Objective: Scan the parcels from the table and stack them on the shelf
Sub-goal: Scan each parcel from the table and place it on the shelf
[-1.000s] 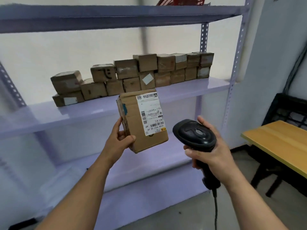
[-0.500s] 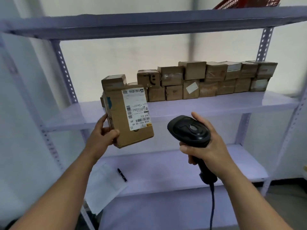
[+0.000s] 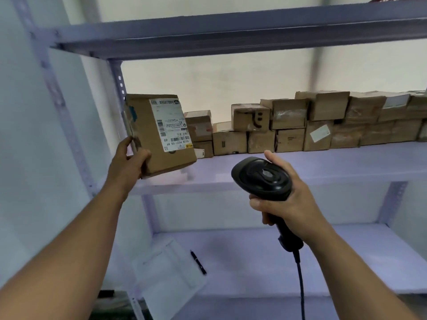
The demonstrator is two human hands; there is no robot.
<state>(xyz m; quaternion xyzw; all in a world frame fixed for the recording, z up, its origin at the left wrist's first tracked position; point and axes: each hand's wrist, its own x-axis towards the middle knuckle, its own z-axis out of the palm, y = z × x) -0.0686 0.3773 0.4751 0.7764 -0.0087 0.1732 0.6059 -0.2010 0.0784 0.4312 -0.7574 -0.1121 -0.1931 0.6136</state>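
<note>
My left hand (image 3: 128, 161) grips a brown cardboard parcel (image 3: 147, 137) by its lower left corner. The parcel is tilted, with its white shipping label facing me, and hangs just over the left end of the middle shelf (image 3: 300, 167). My right hand (image 3: 288, 202) holds a black handheld barcode scanner (image 3: 263, 177) in front of the shelf, to the right of the parcel; its cable hangs down. A two-high row of stacked parcels (image 3: 300, 125) lines the back of the middle shelf, running off to the right.
The lavender metal rack has an upper shelf (image 3: 231, 33) overhead and a lower shelf (image 3: 254, 255) holding a sheet of paper (image 3: 166, 280) and a black pen (image 3: 198, 262). A perforated upright post (image 3: 120, 84) stands just left of the held parcel. White wall lies to the left.
The view has swung left and closer to the rack. My left hand has carried the parcel up and left to the left end of the middle shelf. The scanner has stayed in my right hand.
</note>
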